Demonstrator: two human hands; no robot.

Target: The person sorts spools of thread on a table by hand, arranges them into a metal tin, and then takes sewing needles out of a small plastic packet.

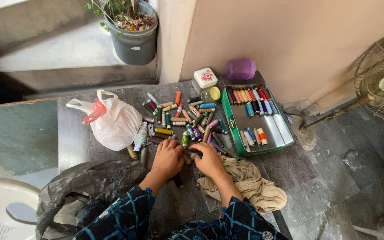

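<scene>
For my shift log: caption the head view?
Both hands sort loose thread spools beside a green tray.

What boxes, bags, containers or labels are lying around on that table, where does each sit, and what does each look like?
White plastic bag: left on the table, knotted, red handles.
Black plastic bag: near left corner, crumpled.
Green tin tray: right side, rectangular, holding rows of coloured thread spools.
Small white box: far edge, squarish, red flower pattern on top.
Purple plastic container: far edge by the wall, rounded.
Yellow-lidded clear jar: beside the tray, on its side.
</scene>
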